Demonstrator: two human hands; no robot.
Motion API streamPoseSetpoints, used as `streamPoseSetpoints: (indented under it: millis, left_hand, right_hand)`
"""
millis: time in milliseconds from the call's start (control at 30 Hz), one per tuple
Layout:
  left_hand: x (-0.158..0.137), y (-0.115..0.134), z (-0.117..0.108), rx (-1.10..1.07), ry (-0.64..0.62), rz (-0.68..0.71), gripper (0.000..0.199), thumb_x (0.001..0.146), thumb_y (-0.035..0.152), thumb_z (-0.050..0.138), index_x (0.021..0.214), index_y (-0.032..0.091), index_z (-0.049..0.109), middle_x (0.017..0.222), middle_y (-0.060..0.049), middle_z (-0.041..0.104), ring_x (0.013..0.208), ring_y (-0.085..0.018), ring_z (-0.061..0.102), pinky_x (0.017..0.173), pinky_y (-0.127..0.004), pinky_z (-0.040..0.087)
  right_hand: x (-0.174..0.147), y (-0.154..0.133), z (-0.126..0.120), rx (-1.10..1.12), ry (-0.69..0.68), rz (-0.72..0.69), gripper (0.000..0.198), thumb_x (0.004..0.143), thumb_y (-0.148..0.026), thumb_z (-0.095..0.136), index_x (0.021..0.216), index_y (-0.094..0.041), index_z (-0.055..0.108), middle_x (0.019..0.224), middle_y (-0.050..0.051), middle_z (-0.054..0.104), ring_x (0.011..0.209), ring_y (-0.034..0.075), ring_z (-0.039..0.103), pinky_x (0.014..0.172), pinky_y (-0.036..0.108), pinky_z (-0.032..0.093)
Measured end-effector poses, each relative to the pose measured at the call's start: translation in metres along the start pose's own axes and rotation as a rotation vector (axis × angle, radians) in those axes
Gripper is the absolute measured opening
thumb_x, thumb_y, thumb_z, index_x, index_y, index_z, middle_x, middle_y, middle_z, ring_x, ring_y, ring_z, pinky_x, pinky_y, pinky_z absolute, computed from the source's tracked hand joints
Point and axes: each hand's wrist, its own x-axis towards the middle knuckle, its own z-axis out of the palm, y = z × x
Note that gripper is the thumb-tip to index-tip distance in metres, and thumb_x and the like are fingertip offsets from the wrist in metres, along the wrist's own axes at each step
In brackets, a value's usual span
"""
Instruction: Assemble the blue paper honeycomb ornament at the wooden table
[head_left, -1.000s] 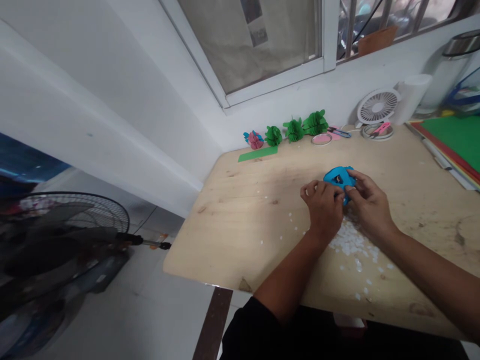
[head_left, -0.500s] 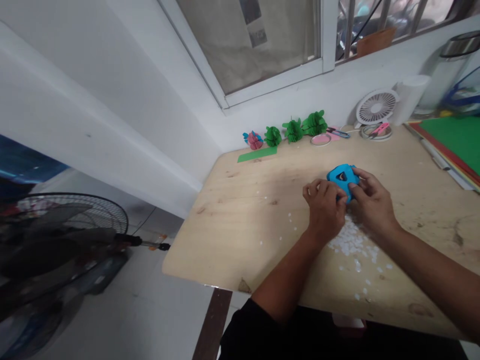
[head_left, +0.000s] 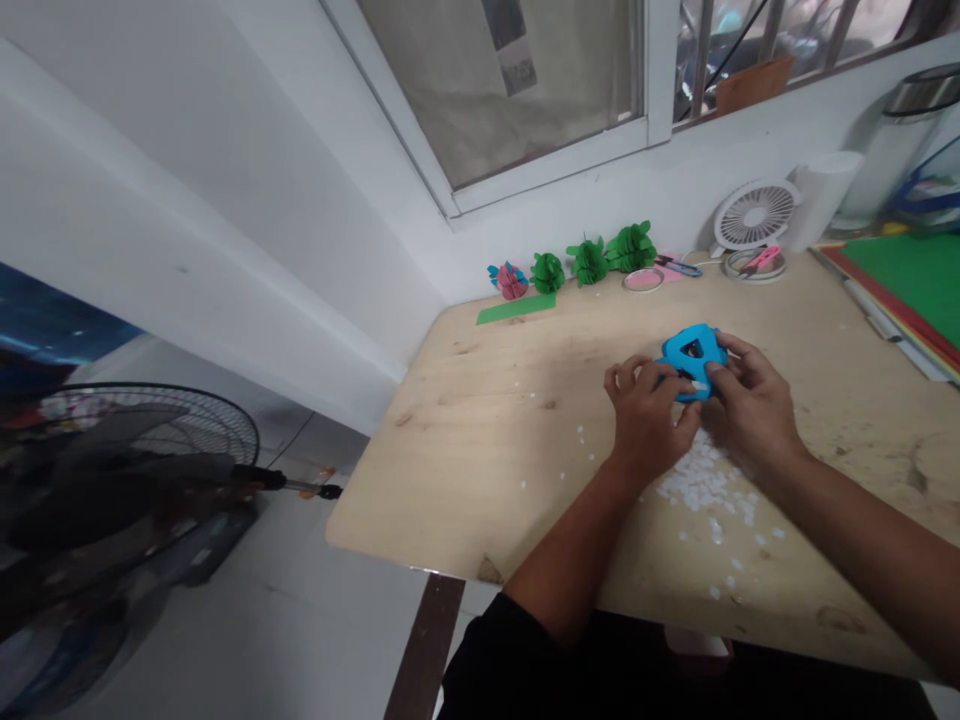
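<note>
Blue hollow object (head_left: 697, 367) with a dark triangular opening: held just above the table (head_left: 465, 430), on its right half, between both hands. Right hand (head_left: 757, 405): grip closed on the object's right side, thumb on the near face. Left hand (head_left: 646, 415): fingers bent against its near left side; whether this grip also bears hold cannot be told.

Surface: pale wood, knots and darker stains visible, rounded far-left and near-left corners. Small white pieces (head_left: 701, 475) heaped below the hands, a few strays toward the left and the near edge.

Far edge, left to right: pink-and-blue paper figure (head_left: 511, 282); three green paper figures (head_left: 588, 261) in a row; green strip (head_left: 516, 308) flat in front of the first ones; pink sheet (head_left: 675, 271) with blue-handled snips (head_left: 679, 265); small white fan (head_left: 755, 215); white cylinder (head_left: 825, 200) just beside it. Right: stacked coloured sheets (head_left: 907, 285), green uppermost.

Room: white wall (head_left: 390, 250) behind the table, framed window (head_left: 517, 110) above, bars at its right-hand opening. Lower left, a large dark fan (head_left: 142, 440) near pale floor tiles (head_left: 315, 610); a dark stripe (head_left: 427, 645) crosses the floor beside the table
</note>
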Motion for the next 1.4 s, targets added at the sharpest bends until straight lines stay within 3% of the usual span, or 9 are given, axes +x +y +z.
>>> streamPoseSetpoints:
  millis: [167, 400, 667, 867, 1100, 1400]
  left_hand:
    - [0.0, 0.0, 0.001, 0.01, -0.016, 0.017, 0.015, 0.086, 0.031, 0.082, 0.078, 0.026, 0.071, 0.11, -0.002, 0.078, 0.125, -0.028, 0.059, 0.111, -0.045, 0.038]
    - [0.002, 0.003, 0.002, 0.004, 0.02, -0.101, 0.021, 0.087, 0.033, 0.083, 0.103, 0.026, 0.073, 0.106, -0.003, 0.079, 0.12, -0.027, 0.063, 0.111, -0.043, 0.041]
    - [0.002, 0.003, 0.002, 0.01, 0.014, -0.138, 0.008, 0.089, 0.03, 0.082, 0.094, 0.027, 0.076, 0.099, -0.001, 0.079, 0.117, -0.027, 0.064, 0.11, -0.046, 0.041]
    - [0.003, 0.005, 0.0, 0.012, 0.0, -0.127, 0.012, 0.088, 0.023, 0.081, 0.096, 0.027, 0.075, 0.101, 0.0, 0.08, 0.12, -0.028, 0.064, 0.111, -0.047, 0.039]
    - [0.005, 0.008, -0.003, -0.029, -0.034, -0.149, 0.009, 0.092, 0.022, 0.078, 0.086, 0.027, 0.072, 0.098, 0.001, 0.08, 0.119, -0.025, 0.064, 0.111, -0.044, 0.04]
    - [0.007, 0.01, -0.014, -0.105, -0.098, -0.045, 0.018, 0.084, 0.028, 0.085, 0.072, 0.026, 0.073, 0.111, -0.001, 0.08, 0.13, -0.027, 0.06, 0.117, -0.046, 0.041]
  right_hand:
    - [0.002, 0.003, -0.001, -0.028, 0.001, -0.011, 0.045, 0.072, -0.035, 0.08, 0.115, -0.024, 0.076, 0.079, 0.0, 0.067, 0.065, 0.017, 0.06, 0.057, 0.03, 0.052]
    - [0.002, 0.007, 0.0, -0.034, -0.03, -0.049, 0.047, 0.072, -0.037, 0.081, 0.117, -0.024, 0.075, 0.085, 0.002, 0.07, 0.074, 0.019, 0.065, 0.068, 0.035, 0.058]
    - [-0.004, 0.005, 0.001, -0.056, -0.063, -0.095, 0.047, 0.073, -0.039, 0.081, 0.118, -0.025, 0.076, 0.086, 0.001, 0.07, 0.07, 0.017, 0.058, 0.064, 0.032, 0.053]
    - [-0.003, 0.005, 0.001, -0.08, -0.059, -0.12, 0.046, 0.075, -0.04, 0.081, 0.118, -0.025, 0.075, 0.093, 0.003, 0.073, 0.076, 0.019, 0.063, 0.067, 0.034, 0.056]
    - [-0.003, 0.006, 0.002, -0.07, -0.05, -0.11, 0.046, 0.074, -0.037, 0.08, 0.118, -0.024, 0.077, 0.091, 0.003, 0.071, 0.076, 0.019, 0.062, 0.071, 0.036, 0.057]
    - [0.002, 0.005, -0.001, -0.022, -0.029, -0.069, 0.044, 0.073, -0.035, 0.079, 0.116, -0.025, 0.076, 0.08, -0.001, 0.066, 0.064, 0.015, 0.054, 0.055, 0.029, 0.047]
